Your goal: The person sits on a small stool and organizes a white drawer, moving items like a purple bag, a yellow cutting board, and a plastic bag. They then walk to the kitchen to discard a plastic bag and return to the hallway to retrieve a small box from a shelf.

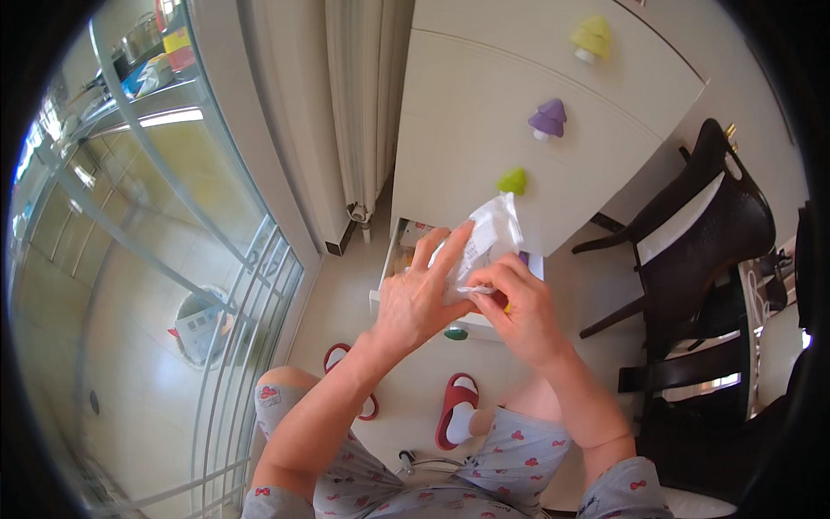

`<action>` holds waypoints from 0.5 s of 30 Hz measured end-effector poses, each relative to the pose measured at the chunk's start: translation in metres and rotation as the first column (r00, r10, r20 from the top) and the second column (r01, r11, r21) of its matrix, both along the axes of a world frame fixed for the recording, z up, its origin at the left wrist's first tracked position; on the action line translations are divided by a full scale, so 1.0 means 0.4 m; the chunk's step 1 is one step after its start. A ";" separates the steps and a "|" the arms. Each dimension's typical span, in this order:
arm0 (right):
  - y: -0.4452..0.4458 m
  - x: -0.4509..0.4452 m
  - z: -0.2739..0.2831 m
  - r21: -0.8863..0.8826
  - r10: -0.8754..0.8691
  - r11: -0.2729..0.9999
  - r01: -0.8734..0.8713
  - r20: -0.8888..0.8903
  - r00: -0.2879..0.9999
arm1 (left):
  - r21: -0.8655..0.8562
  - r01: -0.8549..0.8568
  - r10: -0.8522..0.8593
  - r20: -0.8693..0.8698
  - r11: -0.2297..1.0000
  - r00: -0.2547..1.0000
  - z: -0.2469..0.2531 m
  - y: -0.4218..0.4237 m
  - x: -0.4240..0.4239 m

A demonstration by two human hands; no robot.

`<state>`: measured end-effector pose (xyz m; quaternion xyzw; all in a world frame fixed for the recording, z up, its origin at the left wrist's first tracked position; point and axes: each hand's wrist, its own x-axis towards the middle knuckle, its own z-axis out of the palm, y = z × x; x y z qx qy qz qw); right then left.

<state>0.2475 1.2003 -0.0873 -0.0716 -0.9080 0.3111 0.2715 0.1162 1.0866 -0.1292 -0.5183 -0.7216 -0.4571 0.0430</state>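
A white plastic packet (pixel 489 230) with small print is held up in front of me. My left hand (pixel 418 295) grips it from the left, with two fingers along its side. At its lower edge, my right hand (pixel 522 301) pinches a folded piece between thumb and fingers. Both hands are above an open bottom drawer (pixel 382 285) of a white cabinet. Most of the drawer's contents are hidden by my hands; something red and yellow shows just under the right hand. The drawer's dark green knob (pixel 456 333) shows below.
The white cabinet (pixel 467 130) has yellow, purple and green tree-shaped knobs. Dark wooden chairs (pixel 703 240) stand at right. A radiator (pixel 363 117) is left of the cabinet. A glass door with metal bars (pixel 214 285) lies at left, with a bin (pixel 202 327) behind it.
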 end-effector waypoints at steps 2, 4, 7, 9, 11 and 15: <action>0.023 -0.008 -0.003 0.030 0.019 0.999 -0.019 -0.014 1.000 | -0.075 0.035 -0.041 -0.070 0.997 0.997 -0.011 0.007 -0.003; 0.044 -0.013 -0.001 -0.021 0.024 0.999 -0.025 -0.022 0.999 | -0.067 0.048 -0.047 0.007 0.997 0.999 -0.020 0.018 -0.001; 0.091 -0.009 0.004 -0.228 0.032 0.973 -0.030 0.005 0.999 | 0.031 0.014 -0.016 0.063 0.999 0.998 -0.010 0.016 -0.028; 0.143 0.009 -0.025 -0.387 0.050 0.922 0.003 0.127 0.991 | 0.028 0.002 -0.010 0.292 1.000 0.956 0.024 0.007 -0.054; 0.201 0.023 -0.100 -0.566 0.174 0.824 0.038 0.317 0.932 | 0.042 -0.021 -0.002 0.487 0.999 0.874 0.066 -0.007 -0.068; 0.287 0.086 -0.431 -0.836 0.521 0.532 0.136 0.450 0.725 | 0.074 -0.035 -0.022 0.654 0.997 0.756 0.073 0.019 -0.088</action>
